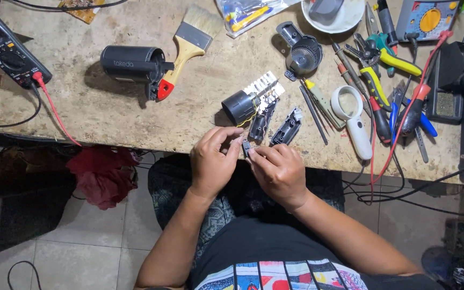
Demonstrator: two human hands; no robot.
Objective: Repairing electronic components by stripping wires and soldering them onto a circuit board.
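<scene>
Both hands meet just off the near edge of the tabletop (135, 123): the left hand (213, 161) and the right hand (277, 172) pinch a small dark part (246, 147) between their fingertips, though it is too small to tell what it is. Work seems to be at the stage of handling one piece taken from the opened device, whose black motor housing (240, 106) and two dark shell halves (275, 128) lie just beyond. Any further move calls for a fine fingertip grip.
</scene>
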